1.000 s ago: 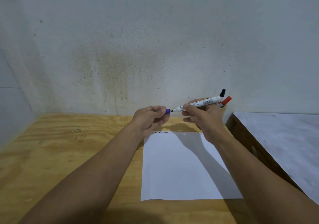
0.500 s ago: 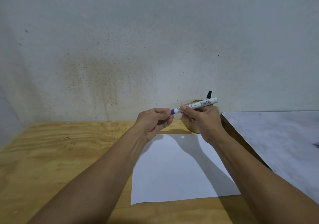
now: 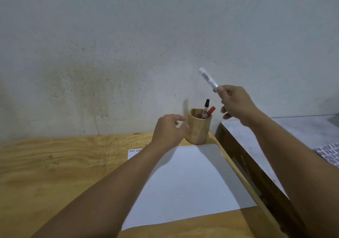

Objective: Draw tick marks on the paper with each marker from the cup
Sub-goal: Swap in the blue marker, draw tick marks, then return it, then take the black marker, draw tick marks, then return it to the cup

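- Right hand: raised above and to the right of the cup, fingers clamped on the lower end of a slim white plastic marker; the barrel points up and to the left against the wall. Its tip end is hidden inside the fist, so whether it is capped cannot be told.
- Left hand: loosely curled, touching or just beside the left side of the round light-wooden cup; whether anything is pinched between its fingers cannot be told, owing to blur.
- Cup: stands upright on the plywood desk, at the far edge of the white paper sheet. It holds two further markers, one with a black cap and one with a red cap.
- Handling, as judged: the marker is light, rigid and smooth, so a pinch near the tip gives the best control for drawing. The cup looks light enough to tip, hence steadying at its wall is sensible. The paper is thin and slides easily on the desk.
- Writing: a dark printed strip on the marker barrel is not legible. A short row of small dark marks lies at the paper's far left corner.
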